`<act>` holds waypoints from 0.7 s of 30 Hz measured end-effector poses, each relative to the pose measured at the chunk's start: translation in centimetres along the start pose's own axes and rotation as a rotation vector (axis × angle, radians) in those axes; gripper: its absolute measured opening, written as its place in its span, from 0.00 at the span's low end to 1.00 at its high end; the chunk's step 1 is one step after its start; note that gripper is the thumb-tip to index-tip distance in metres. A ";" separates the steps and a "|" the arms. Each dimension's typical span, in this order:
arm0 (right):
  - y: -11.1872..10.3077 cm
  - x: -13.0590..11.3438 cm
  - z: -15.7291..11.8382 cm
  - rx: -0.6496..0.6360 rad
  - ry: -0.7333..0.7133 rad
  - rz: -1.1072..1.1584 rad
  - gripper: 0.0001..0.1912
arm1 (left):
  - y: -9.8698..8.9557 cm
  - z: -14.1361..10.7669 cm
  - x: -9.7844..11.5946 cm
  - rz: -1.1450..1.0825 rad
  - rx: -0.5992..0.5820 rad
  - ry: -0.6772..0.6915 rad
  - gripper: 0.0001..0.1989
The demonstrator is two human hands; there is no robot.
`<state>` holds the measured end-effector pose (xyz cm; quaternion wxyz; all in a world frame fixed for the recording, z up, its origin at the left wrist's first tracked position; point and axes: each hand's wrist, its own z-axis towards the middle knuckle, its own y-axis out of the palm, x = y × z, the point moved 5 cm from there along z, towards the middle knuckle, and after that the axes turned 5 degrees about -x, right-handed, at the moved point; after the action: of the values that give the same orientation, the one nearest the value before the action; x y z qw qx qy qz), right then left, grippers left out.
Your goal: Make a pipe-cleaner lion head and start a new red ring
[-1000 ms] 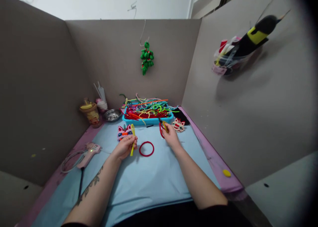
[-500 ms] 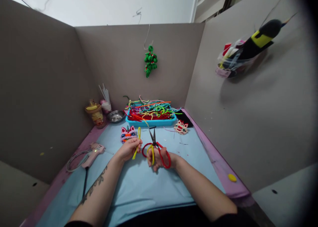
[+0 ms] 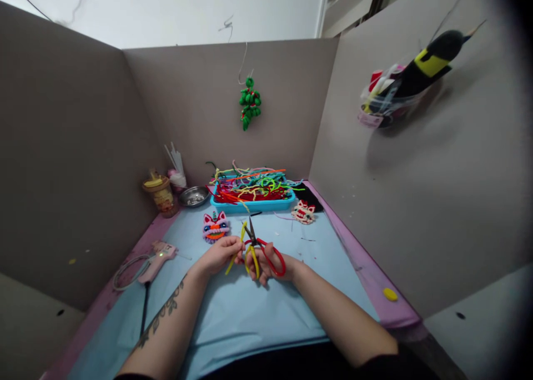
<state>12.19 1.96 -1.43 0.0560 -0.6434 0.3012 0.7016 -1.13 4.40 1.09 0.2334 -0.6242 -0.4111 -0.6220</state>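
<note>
My left hand [image 3: 225, 252] pinches a yellow fuzzy stem [image 3: 230, 264], whose upper end reaches the scissor blades. My right hand [image 3: 266, 263] has its fingers through the handles of a pair of scissors [image 3: 253, 236] with dark blades pointing away from me and parted. One handle loop is red; a yellow strip shows at the other. Just behind my left hand lies a pink and purple animal-face piece [image 3: 215, 227] with blue eyes and an orange mouth. A cream and red face piece [image 3: 303, 212] rests farther right.
A blue tray [image 3: 254, 206] of colourful stems stands at the back. On the left are a pink glue gun [image 3: 156, 262], a metal bowl [image 3: 194, 196] and a cup [image 3: 162, 196]. A green ornament [image 3: 250, 104] hangs ahead; a yellow disc [image 3: 390, 294] lies right.
My left hand has moved right with the yellow stem, bringing it to the scissors. The scissors have shifted slightly left, and the pink face piece is more exposed.
</note>
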 end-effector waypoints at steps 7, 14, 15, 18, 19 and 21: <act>-0.6 -0.4 0.2 0.088 -0.022 -0.027 0.49 | -0.4 0.2 -0.2 0.327 0.048 -0.021 0.19; -0.4 -1.0 0.1 0.049 -0.060 0.036 0.52 | -0.5 -0.1 0.7 0.477 0.069 0.012 0.17; -0.3 -1.2 0.1 0.046 -0.072 0.065 0.52 | -0.5 -0.1 0.9 0.491 0.071 0.015 0.16; 0.0 -1.5 0.2 0.039 -0.094 0.147 0.50 | -0.4 0.0 1.0 0.511 0.086 0.014 0.15; 0.1 -1.7 0.2 0.040 -0.099 0.165 0.49 | -0.3 0.0 1.0 0.516 0.092 0.013 0.15; 0.2 -1.9 0.2 0.044 -0.112 0.192 0.47 | -0.3 0.2 1.0 0.528 0.104 0.018 0.14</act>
<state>12.22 2.53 0.37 0.0194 -0.5702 0.3731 0.7317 -1.40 4.95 1.92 0.4230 -0.6914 -0.2635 -0.5231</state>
